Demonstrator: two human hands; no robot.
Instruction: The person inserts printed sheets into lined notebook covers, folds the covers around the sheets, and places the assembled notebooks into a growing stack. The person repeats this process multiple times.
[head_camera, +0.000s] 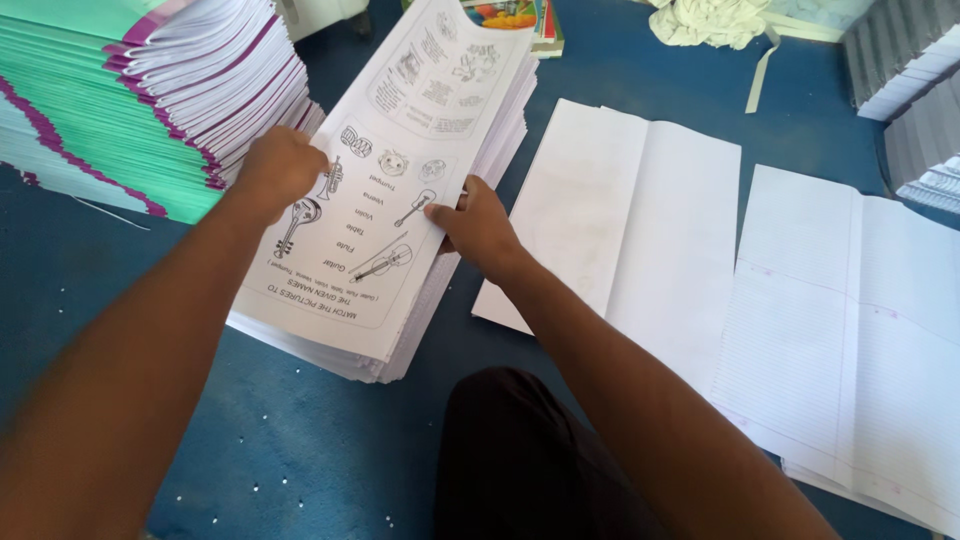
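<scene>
A thick stack of white printed sheets (400, 110) with line drawings of musical instruments lies on the blue floor (300, 450) in front of me. My left hand (278, 165) rests closed on the stack's left edge. My right hand (477, 225) grips the right edge of the top sheets, thumb on the printed face and fingers under them.
A tall pile of booklets with green and purple covers (130, 100) stands at the left. Open blank ruled sheets (620, 215) and a second set (850, 340) lie to the right. Grey stacks (905, 60) and crumpled cloth (710, 20) sit at the back. My dark-clothed knee (520, 450) is below.
</scene>
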